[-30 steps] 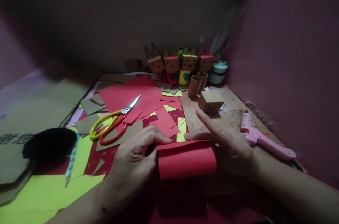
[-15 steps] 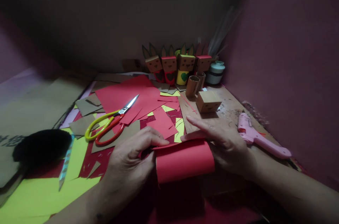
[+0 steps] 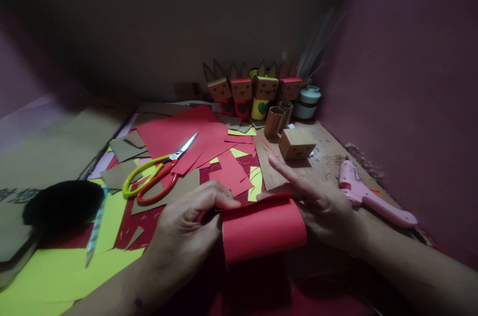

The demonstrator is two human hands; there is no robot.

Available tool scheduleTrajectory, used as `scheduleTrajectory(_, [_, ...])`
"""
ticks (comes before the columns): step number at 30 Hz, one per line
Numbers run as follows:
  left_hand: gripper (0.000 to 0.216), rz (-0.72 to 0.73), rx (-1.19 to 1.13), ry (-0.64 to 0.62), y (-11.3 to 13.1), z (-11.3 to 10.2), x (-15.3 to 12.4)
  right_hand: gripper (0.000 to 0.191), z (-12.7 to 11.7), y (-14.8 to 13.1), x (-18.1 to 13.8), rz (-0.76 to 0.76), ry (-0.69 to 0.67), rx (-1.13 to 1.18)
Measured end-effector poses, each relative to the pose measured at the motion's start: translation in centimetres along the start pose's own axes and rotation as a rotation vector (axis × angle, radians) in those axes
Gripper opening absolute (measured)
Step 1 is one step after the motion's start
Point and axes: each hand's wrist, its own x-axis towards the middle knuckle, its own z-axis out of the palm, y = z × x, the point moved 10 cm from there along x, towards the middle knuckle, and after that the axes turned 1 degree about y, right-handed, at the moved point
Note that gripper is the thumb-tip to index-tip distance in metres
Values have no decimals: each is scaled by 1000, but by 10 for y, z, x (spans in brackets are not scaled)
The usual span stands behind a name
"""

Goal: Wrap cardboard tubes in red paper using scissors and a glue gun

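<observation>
**Left hand point(image 3: 196, 226) and right hand point(image 3: 323, 211) grasp a red paper roll point(image 3: 264, 230) lying crosswise**

You have the roll low and in the middle of your view, just in front of you, between your two hands. Its long axis runs left to right, the right end tipped slightly farther from you; the smooth curved side is toward you, and a loose edge runs along its top far side. Your left hand pinches the left end, fingertips on that top edge. Your right hand holds the right end, its index finger stretched forward off the paper; its lower fingers are hidden behind the roll.

Just beyond lie a red paper scrap point(image 3: 233, 176) and a yellow strip point(image 3: 256, 182). Past your left hand, scissors point(image 3: 176, 155) rest partly on a large red sheet point(image 3: 197, 124), blades pointing away and to the right. Farther left, a pencil point(image 3: 96, 226) points its tip toward you beside a black fluffy thing point(image 3: 63, 201).

Beyond your right hand sits a cardboard box head point(image 3: 298, 144), near two upright cardboard tubes point(image 3: 274, 123). To its right lies a pink glue gun point(image 3: 373, 200). At the back stand four box-headed figures point(image 3: 266, 89), with a teal jar point(image 3: 308, 99) at their right.
</observation>
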Motion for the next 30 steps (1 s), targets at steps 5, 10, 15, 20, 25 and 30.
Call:
scheduleTrajectory(5, [20, -91, -62, -43, -9, 4, -3, 73, 6, 7, -4, 30, -59, 115])
scheduleTrajectory(10, [20, -78, -63, -57, -8, 5, -2, 60, 2, 2, 1, 4, -34, 110])
scheduleTrajectory(15, [22, -45, -23, -69, -6, 6, -1, 33, 1, 2, 5, 38, -29, 188])
scheduleTrajectory(20, [20, -48, 14, -60, -9, 6, 0, 35, 2, 0, 6, 23, -52, 147])
scheduleTrajectory(25, [16, -196, -44, -119, -28, 14, -4, 34, 2, -3, 7, -31, -54, 129])
scheduleTrajectory(30, [43, -228, 63, -129, -32, -13, -6, 30, -1, -1, 7, -31, -22, 100])
